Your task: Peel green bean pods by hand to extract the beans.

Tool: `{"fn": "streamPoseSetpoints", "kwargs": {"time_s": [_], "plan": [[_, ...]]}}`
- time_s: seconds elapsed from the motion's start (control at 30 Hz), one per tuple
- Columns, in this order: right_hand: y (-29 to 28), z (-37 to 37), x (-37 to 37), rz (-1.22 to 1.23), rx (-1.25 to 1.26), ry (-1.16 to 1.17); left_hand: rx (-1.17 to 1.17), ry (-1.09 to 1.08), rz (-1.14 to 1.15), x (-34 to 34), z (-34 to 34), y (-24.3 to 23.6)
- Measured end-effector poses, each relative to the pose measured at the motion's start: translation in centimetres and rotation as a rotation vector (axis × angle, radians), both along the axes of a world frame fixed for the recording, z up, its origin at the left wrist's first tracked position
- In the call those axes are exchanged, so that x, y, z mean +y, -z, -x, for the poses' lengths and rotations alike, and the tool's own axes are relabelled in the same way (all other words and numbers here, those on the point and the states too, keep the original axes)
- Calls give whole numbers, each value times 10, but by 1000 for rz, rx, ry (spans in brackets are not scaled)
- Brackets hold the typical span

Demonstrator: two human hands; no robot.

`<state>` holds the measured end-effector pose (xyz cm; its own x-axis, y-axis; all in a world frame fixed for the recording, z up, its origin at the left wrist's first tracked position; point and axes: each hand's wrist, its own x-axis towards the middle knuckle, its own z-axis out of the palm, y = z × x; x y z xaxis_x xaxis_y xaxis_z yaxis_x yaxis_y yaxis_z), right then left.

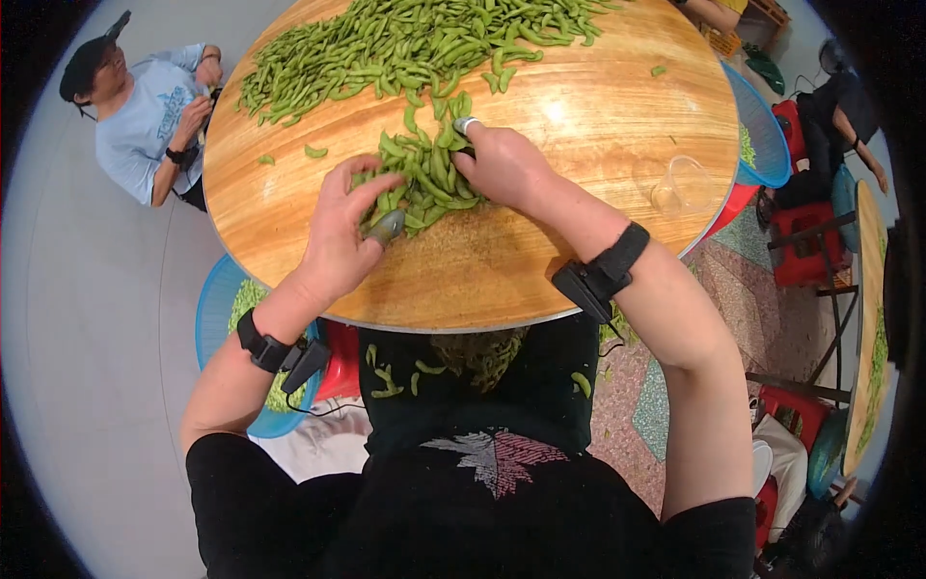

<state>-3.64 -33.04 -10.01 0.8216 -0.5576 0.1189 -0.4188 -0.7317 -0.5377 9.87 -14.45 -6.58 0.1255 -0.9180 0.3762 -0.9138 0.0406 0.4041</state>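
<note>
A small heap of green soybean pods [429, 179] lies on the round wooden table [617, 106] between my hands. At its left side, my left hand [342, 217] is open, fingers apart and touching the pods; a dull grey-green cover sits on its thumb. From the right, my right hand [506, 166] has its fingers curled against pods at the heap's edge, with a silvery cover on one digit. Its other fingertips are partly hidden. Farther back spreads a large pile of pods [395, 48].
A clear plastic cup [682, 185] stands at the table's right. Blue baskets [214, 309] with green contents flank the table. Loose pods [386, 381] lie on my lap. Another person [145, 116] sits at left; a second table [858, 386] is at right.
</note>
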Motion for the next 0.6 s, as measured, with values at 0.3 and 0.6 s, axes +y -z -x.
{"fn": "streamPoseSetpoints", "kwargs": {"time_s": [0.3, 0.6], "plan": [[-12, 55, 34, -38, -132, -57, -318, -94, -85, 8, 22, 10], [-6, 86, 84, -153, -315, 50, -176, -221, -13, 19, 13, 14]]}}
